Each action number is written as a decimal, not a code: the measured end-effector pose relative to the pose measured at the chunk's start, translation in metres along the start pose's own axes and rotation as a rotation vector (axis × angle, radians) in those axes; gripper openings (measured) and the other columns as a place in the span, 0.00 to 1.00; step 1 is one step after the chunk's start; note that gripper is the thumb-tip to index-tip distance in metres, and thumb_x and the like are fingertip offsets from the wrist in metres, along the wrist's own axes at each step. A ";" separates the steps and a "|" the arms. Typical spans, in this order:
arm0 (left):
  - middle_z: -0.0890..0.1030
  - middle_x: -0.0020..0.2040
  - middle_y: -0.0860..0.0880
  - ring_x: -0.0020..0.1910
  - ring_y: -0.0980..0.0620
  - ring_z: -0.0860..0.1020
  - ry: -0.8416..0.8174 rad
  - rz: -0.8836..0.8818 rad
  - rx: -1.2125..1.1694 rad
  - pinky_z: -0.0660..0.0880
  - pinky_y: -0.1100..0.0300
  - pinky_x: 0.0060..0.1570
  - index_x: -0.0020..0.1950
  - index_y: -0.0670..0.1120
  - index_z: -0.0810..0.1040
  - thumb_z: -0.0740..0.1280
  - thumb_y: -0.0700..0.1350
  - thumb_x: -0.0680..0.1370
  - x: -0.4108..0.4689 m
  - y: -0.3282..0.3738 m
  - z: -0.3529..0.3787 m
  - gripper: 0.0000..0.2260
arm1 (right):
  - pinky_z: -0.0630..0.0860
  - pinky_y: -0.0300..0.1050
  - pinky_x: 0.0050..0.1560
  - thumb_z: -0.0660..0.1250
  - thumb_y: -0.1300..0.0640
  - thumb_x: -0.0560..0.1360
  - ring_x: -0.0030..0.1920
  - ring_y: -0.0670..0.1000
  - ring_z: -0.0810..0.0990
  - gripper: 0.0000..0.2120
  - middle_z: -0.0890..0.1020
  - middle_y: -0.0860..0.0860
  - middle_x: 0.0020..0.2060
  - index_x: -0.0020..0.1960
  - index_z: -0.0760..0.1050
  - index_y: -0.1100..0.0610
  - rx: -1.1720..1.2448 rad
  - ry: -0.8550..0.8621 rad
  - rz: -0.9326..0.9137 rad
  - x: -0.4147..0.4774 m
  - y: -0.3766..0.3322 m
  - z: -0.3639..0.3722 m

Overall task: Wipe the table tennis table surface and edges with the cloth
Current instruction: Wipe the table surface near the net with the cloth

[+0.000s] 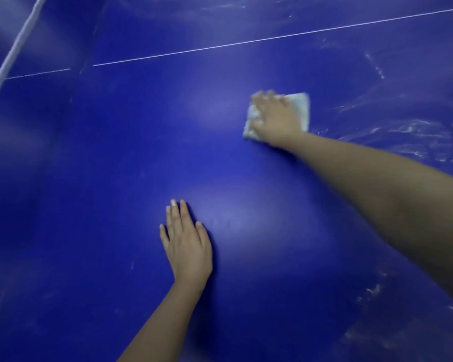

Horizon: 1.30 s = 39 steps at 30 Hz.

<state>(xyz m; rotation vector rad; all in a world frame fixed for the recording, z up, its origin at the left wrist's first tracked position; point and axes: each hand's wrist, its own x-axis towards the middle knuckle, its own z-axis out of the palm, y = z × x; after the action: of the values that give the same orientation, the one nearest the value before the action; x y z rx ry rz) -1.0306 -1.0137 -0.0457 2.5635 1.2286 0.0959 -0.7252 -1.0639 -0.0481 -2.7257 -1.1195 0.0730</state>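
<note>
Around: net tape [16,48] upper left, white line [246,43] beyond, wet streaks [416,131] right.
Cloth [301,105]: on table [115,178], under right hand [275,118].
Right hand: spread, pressing cloth; blurred.
Left hand [187,246]: flat on table, fingers straight.

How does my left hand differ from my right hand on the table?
The left hand lies flat on the blue table, fingers straight, holding nothing; the right hand rests on the white cloth. The left hand is sharp and near; the right hand is blurred and reaches farther out. Both are palm down.
</note>
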 end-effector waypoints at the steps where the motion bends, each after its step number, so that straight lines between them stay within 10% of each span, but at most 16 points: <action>1: 0.52 0.78 0.47 0.77 0.52 0.48 0.008 -0.008 -0.001 0.42 0.54 0.73 0.76 0.42 0.53 0.52 0.43 0.81 0.008 0.004 0.002 0.23 | 0.55 0.53 0.68 0.54 0.50 0.78 0.70 0.59 0.63 0.27 0.65 0.59 0.71 0.73 0.58 0.61 0.005 0.011 0.131 0.003 0.017 0.000; 4: 0.51 0.78 0.47 0.77 0.52 0.47 0.025 -0.105 -0.025 0.42 0.52 0.73 0.77 0.43 0.52 0.51 0.44 0.82 0.033 0.016 0.007 0.23 | 0.53 0.55 0.70 0.53 0.51 0.76 0.72 0.61 0.59 0.29 0.62 0.61 0.72 0.74 0.56 0.63 -0.021 0.038 0.297 -0.002 0.011 0.005; 11: 0.51 0.78 0.46 0.77 0.50 0.48 0.092 -0.314 -0.029 0.42 0.48 0.73 0.77 0.41 0.51 0.51 0.45 0.81 0.047 0.042 0.018 0.24 | 0.52 0.50 0.69 0.56 0.49 0.76 0.72 0.55 0.60 0.28 0.63 0.54 0.73 0.74 0.57 0.57 -0.005 -0.143 -0.559 -0.010 -0.121 0.023; 16: 0.53 0.78 0.46 0.77 0.50 0.48 0.116 -0.322 0.036 0.43 0.47 0.73 0.77 0.42 0.52 0.50 0.45 0.81 0.048 0.040 0.026 0.24 | 0.49 0.48 0.72 0.55 0.46 0.78 0.74 0.52 0.56 0.29 0.60 0.51 0.75 0.76 0.56 0.55 0.012 -0.171 -0.711 0.026 -0.151 0.038; 21: 0.53 0.78 0.45 0.77 0.49 0.49 0.106 -0.314 0.078 0.46 0.45 0.72 0.77 0.44 0.52 0.50 0.46 0.80 0.049 0.042 0.027 0.25 | 0.67 0.49 0.61 0.55 0.44 0.70 0.61 0.55 0.74 0.27 0.76 0.54 0.61 0.64 0.71 0.55 0.139 0.008 -0.266 0.099 -0.056 0.007; 25: 0.54 0.77 0.44 0.77 0.47 0.50 0.079 -0.310 0.092 0.47 0.43 0.72 0.77 0.43 0.53 0.50 0.47 0.80 0.050 0.043 0.026 0.25 | 0.67 0.53 0.60 0.57 0.48 0.73 0.61 0.61 0.72 0.23 0.75 0.60 0.61 0.63 0.70 0.59 0.138 0.149 0.342 0.107 0.101 -0.020; 29: 0.54 0.77 0.42 0.76 0.45 0.50 0.053 -0.300 0.084 0.48 0.41 0.71 0.77 0.42 0.53 0.52 0.45 0.80 0.052 0.044 0.024 0.25 | 0.62 0.57 0.63 0.53 0.51 0.77 0.65 0.63 0.67 0.23 0.70 0.63 0.65 0.67 0.65 0.64 -0.036 0.166 0.466 0.066 0.171 -0.030; 35: 0.54 0.77 0.40 0.76 0.44 0.49 0.031 -0.300 0.060 0.47 0.39 0.70 0.76 0.41 0.53 0.53 0.44 0.80 0.050 0.043 0.021 0.25 | 0.72 0.57 0.52 0.50 0.48 0.70 0.49 0.60 0.78 0.22 0.78 0.55 0.50 0.57 0.71 0.55 -0.044 -0.051 -0.059 -0.054 0.066 -0.033; 39: 0.56 0.76 0.37 0.76 0.40 0.51 0.063 -0.231 0.083 0.47 0.36 0.69 0.75 0.38 0.58 0.59 0.42 0.78 0.050 0.052 0.021 0.25 | 0.62 0.54 0.71 0.57 0.47 0.72 0.70 0.53 0.68 0.31 0.69 0.51 0.70 0.73 0.63 0.55 -0.024 -0.181 -0.534 -0.161 0.031 -0.011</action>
<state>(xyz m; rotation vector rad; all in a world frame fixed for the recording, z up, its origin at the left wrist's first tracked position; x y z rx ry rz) -0.9556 -1.0105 -0.0539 2.4826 1.5728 0.0780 -0.8172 -1.2007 -0.0483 -2.3781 -1.8657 0.2308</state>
